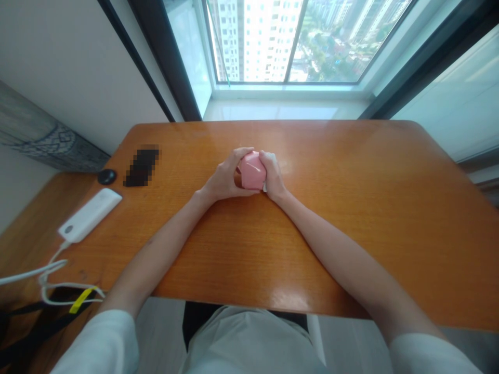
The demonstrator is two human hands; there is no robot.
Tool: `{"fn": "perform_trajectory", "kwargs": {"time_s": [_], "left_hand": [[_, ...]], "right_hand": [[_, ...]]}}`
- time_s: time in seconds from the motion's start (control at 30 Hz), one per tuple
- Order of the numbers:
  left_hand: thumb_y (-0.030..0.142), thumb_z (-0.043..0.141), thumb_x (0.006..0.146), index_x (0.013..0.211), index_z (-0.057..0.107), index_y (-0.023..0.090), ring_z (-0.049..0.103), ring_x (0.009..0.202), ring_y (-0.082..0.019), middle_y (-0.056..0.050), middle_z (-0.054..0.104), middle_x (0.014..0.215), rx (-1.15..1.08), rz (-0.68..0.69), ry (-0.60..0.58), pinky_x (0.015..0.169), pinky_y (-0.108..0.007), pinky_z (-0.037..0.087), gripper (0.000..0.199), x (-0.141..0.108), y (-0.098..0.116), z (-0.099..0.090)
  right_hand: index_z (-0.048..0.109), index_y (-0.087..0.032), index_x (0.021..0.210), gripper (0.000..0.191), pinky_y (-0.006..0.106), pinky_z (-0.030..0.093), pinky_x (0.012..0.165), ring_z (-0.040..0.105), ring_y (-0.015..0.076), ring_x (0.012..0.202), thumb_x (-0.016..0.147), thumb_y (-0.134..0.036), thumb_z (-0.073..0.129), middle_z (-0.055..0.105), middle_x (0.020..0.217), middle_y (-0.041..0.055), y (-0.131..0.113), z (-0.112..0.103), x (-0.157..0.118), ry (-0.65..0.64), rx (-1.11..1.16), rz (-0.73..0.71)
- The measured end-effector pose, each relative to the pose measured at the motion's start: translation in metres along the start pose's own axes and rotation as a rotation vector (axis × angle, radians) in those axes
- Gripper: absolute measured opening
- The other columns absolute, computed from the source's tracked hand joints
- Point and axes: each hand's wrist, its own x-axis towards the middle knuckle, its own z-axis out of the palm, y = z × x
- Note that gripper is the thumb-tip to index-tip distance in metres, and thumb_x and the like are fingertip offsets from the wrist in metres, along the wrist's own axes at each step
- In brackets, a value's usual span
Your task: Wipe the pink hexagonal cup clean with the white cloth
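Note:
A small glossy pink object (253, 171), rounded with a few flat faces, is held between both hands over the middle of the table; its exact kind cannot be made out. My left hand (228, 176) curls around its left side, thumb along the near edge and fingers over the far edge. From the right, my right hand (274, 175) presses against it with closed fingers. Bits of a thin white cloth or tissue (265, 186) show between the right hand and the pink surface. Most of that white piece is hidden by the hand.
The wooden table (370, 218) runs up to a window sill. On its left lie a blurred-out dark flat object (141, 166), a round black item (106, 176) and a white power strip or adapter (90, 214). White cables (54, 267) with a yellow tag (82, 300) trail at lower left.

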Motion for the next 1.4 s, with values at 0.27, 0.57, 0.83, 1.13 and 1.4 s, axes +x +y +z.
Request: {"fn": "perform_trajectory", "kwargs": {"time_s": [0.27,0.57,0.83,1.13,1.4], "left_hand": [[0.083,0.089,0.092,0.172,0.051,0.022,0.078,0.13,-0.037,-0.02,0.072,0.158,-0.194,-0.168,0.006,0.111,-0.052,0.068,0.109,-0.004,-0.009,0.013],[0.083,0.095,0.088,0.19,0.023,0.038,0.041,0.179,-0.048,-0.021,0.038,0.191,0.091,0.185,-0.051,0.145,-0.071,0.045,0.133,-0.004,-0.018,0.002],[0.077,0.102,0.082,0.182,0.041,0.033,0.059,0.167,-0.044,-0.02,0.056,0.177,0.065,0.147,0.016,0.136,-0.062,0.057,0.125,-0.003,-0.007,0.003],[0.09,0.079,0.094,0.162,0.062,0.022,0.08,0.121,-0.033,-0.015,0.081,0.14,-0.253,-0.256,0.033,0.103,-0.045,0.069,0.098,-0.001,0.001,0.012],[0.093,0.08,0.094,0.182,0.042,0.031,0.058,0.165,-0.045,-0.021,0.049,0.183,-0.088,-0.023,0.057,0.131,-0.062,0.058,0.114,-0.004,-0.012,0.008]], "right_hand": [[0.06,-0.027,0.082,0.062,0.034,0.049,0.072,0.054,0.0176,0.08,0.1,-0.086,0.066,0.057,0.084,-0.0012,-0.008,0.003,-0.005,0.039,0.002,-0.032],[0.058,-0.028,0.082,0.066,0.034,0.049,0.076,0.052,0.0173,0.083,0.094,-0.092,0.067,0.055,0.086,-0.0013,-0.01,0.004,0.0,0.071,0.029,0.018],[0.059,-0.027,0.081,0.064,0.035,0.047,0.076,0.052,0.0171,0.081,0.1,-0.088,0.065,0.056,0.085,-0.0018,-0.005,0.002,-0.001,0.065,0.001,-0.02],[0.06,-0.028,0.083,0.063,0.036,0.052,0.073,0.055,0.0197,0.081,0.098,-0.089,0.066,0.057,0.083,0.0,-0.017,0.005,-0.01,0.024,-0.058,-0.03],[0.06,-0.028,0.083,0.063,0.036,0.053,0.075,0.055,0.0195,0.083,0.097,-0.089,0.065,0.059,0.086,0.0007,-0.019,0.006,-0.006,0.056,-0.048,-0.025]]}}
